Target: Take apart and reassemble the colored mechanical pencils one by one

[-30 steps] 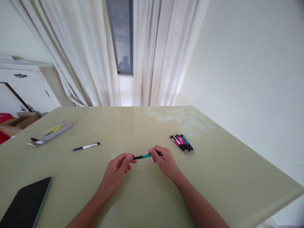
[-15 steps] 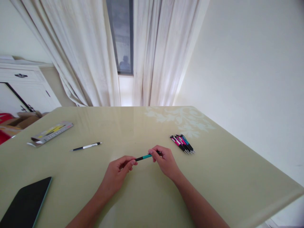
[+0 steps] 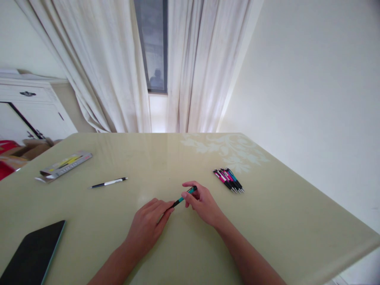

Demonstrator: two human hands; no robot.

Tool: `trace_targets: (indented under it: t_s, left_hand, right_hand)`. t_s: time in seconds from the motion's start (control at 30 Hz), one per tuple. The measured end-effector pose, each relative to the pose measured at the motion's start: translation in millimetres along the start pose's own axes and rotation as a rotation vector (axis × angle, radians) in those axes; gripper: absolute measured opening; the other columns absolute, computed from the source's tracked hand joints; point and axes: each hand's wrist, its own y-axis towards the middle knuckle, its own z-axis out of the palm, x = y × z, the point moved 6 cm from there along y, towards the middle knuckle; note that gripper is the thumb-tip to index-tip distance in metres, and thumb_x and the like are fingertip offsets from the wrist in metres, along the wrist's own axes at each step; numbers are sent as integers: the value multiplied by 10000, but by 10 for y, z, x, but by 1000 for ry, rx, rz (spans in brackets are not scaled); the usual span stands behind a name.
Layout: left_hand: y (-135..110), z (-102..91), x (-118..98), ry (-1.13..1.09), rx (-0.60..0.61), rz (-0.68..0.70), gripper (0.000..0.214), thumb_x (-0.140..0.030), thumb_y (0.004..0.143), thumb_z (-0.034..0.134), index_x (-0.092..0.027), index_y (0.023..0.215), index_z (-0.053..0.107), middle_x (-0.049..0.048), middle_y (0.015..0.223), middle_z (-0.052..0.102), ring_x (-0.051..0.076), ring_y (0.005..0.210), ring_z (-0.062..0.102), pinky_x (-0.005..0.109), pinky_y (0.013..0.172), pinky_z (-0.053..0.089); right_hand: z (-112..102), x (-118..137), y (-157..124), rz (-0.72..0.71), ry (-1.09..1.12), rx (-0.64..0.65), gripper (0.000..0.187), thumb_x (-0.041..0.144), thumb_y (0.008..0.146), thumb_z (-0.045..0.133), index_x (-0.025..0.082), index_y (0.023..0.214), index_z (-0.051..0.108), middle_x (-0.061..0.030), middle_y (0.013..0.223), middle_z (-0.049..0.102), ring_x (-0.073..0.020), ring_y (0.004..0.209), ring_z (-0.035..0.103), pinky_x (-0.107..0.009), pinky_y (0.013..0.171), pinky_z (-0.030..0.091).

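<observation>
I see the pale green table (image 3: 297, 221) filling my view, its far edge under the curtains and its right edge running along the wall. A dark tablet (image 3: 32, 253) lies at the near left corner. A flat grey packet (image 3: 63, 165) sits by the left edge; I cannot tell whether anything is inside it. A bundle of pens (image 3: 228, 180) lies side by side toward the right edge, and a white pen (image 3: 109, 183) lies alone left of centre.

At the middle, my right hand (image 3: 203, 202) pinches the upper end of the teal pen (image 3: 184, 196) between thumb and fingertips. The pen slants down to my left hand (image 3: 147, 227), which is palm down with its fingers nearly straight and their tips at the pen's black point. I cannot tell whether it grips the pen. Bare tabletop surrounds both hands, widest toward the far edge.
</observation>
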Motion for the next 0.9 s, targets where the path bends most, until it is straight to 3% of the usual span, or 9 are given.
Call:
trace_targets:
  t_s: [0.13, 0.33, 0.53, 0.63, 0.73, 0.83, 0.9]
  left_hand:
    - [10, -30, -29, 80, -24, 53, 224, -232, 1032, 524, -228, 1194, 678, 27, 944, 771, 193, 819, 697, 346, 835, 549]
    - [-24, 45, 11, 163, 36, 27, 301, -259, 1042, 491, -230, 1316, 613, 51, 1019, 771, 221, 872, 706, 399, 893, 552]
    - [-63, 100, 19, 185, 99, 52, 302, -286, 1057, 457, -224, 1289, 639, 51, 925, 774, 225, 834, 700, 383, 827, 569]
    - [-37, 73, 11, 154, 81, 26, 294, -289, 1056, 462, -231, 1277, 646, 56, 973, 781, 215, 850, 712, 372, 847, 568]
    - [-16, 45, -5, 111, 50, 0, 278, -309, 1054, 474, -224, 1245, 659, 63, 1001, 786, 209, 843, 725, 361, 841, 573]
    - [-23, 51, -21, 73, 55, -11, 280, -357, 1041, 506, -231, 1229, 671, 46, 932, 783, 206, 807, 724, 352, 817, 583]
    - [-34, 66, 3, 52, 61, -60, 297, -373, 1036, 514, -243, 1259, 661, 38, 946, 780, 204, 833, 729, 352, 846, 585]
  right_hand:
    - [-46, 7, -7, -4, -154, -18, 438, 505, 916, 677, 182, 1210, 649, -11, 714, 711, -157, 639, 647, -246, 602, 463]
    - [31, 56, -14, -31, -24, -63, 360, 438, 926, 673, 204, 1198, 641, 27, 653, 664, -146, 598, 643, -224, 548, 451]
    - [44, 147, -83, -81, -114, 52, 434, 422, 897, 719, 222, 1266, 610, 15, 747, 686, -151, 671, 634, -246, 618, 468]
    - [84, 137, -79, -59, 49, 132, 504, 456, 876, 740, 208, 1293, 600, -1, 792, 693, -164, 719, 640, -262, 655, 486]
    - [229, 109, -41, -48, 280, 232, 424, 530, 889, 703, 175, 1116, 664, -18, 807, 686, -168, 745, 635, -271, 683, 492]
    - [159, 65, 53, -92, 211, 121, 414, 584, 937, 610, 175, 879, 636, -7, 771, 639, -151, 701, 588, -255, 650, 455]
    - [-135, -3, 121, -80, 75, -85, 448, 586, 1009, 460, 190, 839, 583, 0, 730, 604, -150, 659, 564, -251, 615, 426]
